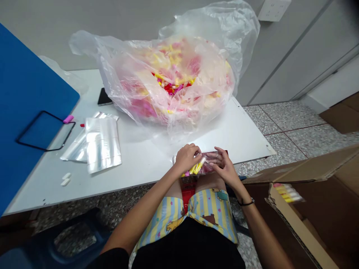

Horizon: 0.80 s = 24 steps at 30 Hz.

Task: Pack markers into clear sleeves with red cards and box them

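Note:
At the table's front edge lies a clear packet (208, 164) with yellow, white and pink pieces in its left part. My left hand (187, 158) is closed on the packet's left part, its fingertips beside the yellow pieces. On the right part rests my right hand (223, 167), fingers apart, seen partly through or against the clear film. Behind both hands a large translucent bag (134, 89) holds many small red, pink and yellow pieces (176, 89), which show through its opening.
Silvery flat pouches (103, 144), a dark phone (104, 97) and two white pieces (66, 182) are on the white table (140, 157). A blue panel (30, 86) stands left. An open cardboard box (303, 231) at right has a filled packet (288, 193) at its edge.

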Motion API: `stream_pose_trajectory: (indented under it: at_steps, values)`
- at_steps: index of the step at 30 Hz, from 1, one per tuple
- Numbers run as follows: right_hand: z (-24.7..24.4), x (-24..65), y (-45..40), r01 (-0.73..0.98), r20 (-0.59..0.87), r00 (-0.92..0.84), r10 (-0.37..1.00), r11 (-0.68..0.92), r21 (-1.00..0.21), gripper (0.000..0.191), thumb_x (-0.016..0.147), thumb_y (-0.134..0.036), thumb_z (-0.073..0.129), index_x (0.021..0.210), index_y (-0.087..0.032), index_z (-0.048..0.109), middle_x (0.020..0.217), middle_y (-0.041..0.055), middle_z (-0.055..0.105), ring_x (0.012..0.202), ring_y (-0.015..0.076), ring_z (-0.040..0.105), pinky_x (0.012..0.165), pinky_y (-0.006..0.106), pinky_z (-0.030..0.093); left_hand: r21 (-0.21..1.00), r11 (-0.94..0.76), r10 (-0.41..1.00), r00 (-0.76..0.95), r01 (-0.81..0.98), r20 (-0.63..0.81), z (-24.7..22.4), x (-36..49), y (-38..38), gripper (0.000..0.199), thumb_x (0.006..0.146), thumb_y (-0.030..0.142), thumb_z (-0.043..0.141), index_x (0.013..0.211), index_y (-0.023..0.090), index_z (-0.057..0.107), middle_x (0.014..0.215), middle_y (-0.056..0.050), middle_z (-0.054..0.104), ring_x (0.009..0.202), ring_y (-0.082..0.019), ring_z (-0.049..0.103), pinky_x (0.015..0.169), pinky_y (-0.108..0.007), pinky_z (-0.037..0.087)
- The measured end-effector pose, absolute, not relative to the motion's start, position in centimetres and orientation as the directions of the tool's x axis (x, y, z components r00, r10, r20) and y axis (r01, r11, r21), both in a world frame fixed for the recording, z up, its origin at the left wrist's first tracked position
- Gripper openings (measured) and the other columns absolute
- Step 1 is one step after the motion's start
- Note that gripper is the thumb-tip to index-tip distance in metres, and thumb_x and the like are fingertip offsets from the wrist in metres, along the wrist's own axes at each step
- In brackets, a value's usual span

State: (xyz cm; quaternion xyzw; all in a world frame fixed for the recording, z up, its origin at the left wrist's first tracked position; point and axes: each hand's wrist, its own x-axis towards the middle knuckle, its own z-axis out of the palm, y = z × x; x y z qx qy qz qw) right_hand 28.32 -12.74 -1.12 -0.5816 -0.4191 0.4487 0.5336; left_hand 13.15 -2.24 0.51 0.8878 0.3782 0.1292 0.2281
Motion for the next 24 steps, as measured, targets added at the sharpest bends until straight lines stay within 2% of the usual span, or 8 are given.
stream_pose_trajectory:
  at_steps: [5, 12, 15, 20, 24]
  values:
    - [-1.7, 28.1, -12.4, 0.012, -0.065, 0.338, 0.939, -0.074, -0.997, 0.052, 0.078, -0.039, 0.063, 0.122, -0.022, 0.040, 0.104, 0.0074, 0.065, 0.083, 0.0199, 0.068, 0.083, 0.042, 0.055, 0.411, -0.583, 0.779, 0.626, 0.701, 0.038, 0.5, 14.7, -2.5, 0.005, 0.079, 0.021, 0.056, 0.080, 0.021, 0.061, 0.087, -0.004, 0.064, 0.085, -0.022, 0.056, 0.071, -0.033, 0.043]
    - [-2.2, 27.9, -12.2, 0.002, -0.069, 0.419, 0.905, -0.076, -0.997, 0.046, 0.079, -0.042, 0.062, 0.116, -0.021, 0.045, 0.097, 0.0070, 0.067, 0.076, 0.0200, 0.069, 0.077, 0.040, 0.056, 0.366, -0.563, 0.812, 0.578, 0.741, 0.080, 0.5, 15.1, -3.1, 0.020, 0.087, 0.021, 0.043, 0.083, 0.019, 0.061, 0.089, -0.008, 0.064, 0.084, -0.024, 0.057, 0.072, -0.036, 0.042]
    - [-2.3, 27.8, -12.2, 0.006, -0.055, 0.433, 0.900, -0.064, -0.998, 0.046, 0.080, -0.042, 0.062, 0.116, -0.020, 0.045, 0.097, 0.0074, 0.068, 0.074, 0.0196, 0.070, 0.075, 0.038, 0.056, 0.389, -0.554, 0.818, 0.568, 0.736, 0.090, 0.6, 15.0, -3.1, 0.021, 0.086, 0.019, 0.042, 0.080, 0.020, 0.062, 0.088, -0.006, 0.065, 0.083, -0.023, 0.057, 0.070, -0.034, 0.041]
    - [-2.6, 27.8, -12.2, 0.012, -0.035, 0.439, 0.898, -0.044, -0.999, 0.045, 0.081, -0.040, 0.062, 0.117, -0.020, 0.044, 0.095, 0.0065, 0.069, 0.075, 0.0192, 0.070, 0.075, 0.036, 0.057, 0.492, -0.480, 0.845, 0.534, 0.726, 0.036, 0.7, 15.2, -2.8, 0.016, 0.074, 0.012, 0.050, 0.079, 0.022, 0.060, 0.078, -0.002, 0.065, 0.077, -0.021, 0.058, 0.067, -0.031, 0.039]
    - [-3.0, 27.9, -12.1, 0.001, -0.035, 0.469, 0.882, -0.040, -0.999, 0.046, 0.079, -0.041, 0.063, 0.116, -0.020, 0.045, 0.089, 0.0051, 0.069, 0.071, 0.0205, 0.070, 0.068, 0.034, 0.058, 0.523, -0.490, 0.815, 0.579, 0.697, -0.009, 0.8, 14.7, -2.1, 0.014, 0.070, 0.010, 0.053, 0.077, 0.021, 0.060, 0.077, -0.002, 0.064, 0.076, -0.020, 0.058, 0.065, -0.029, 0.039]
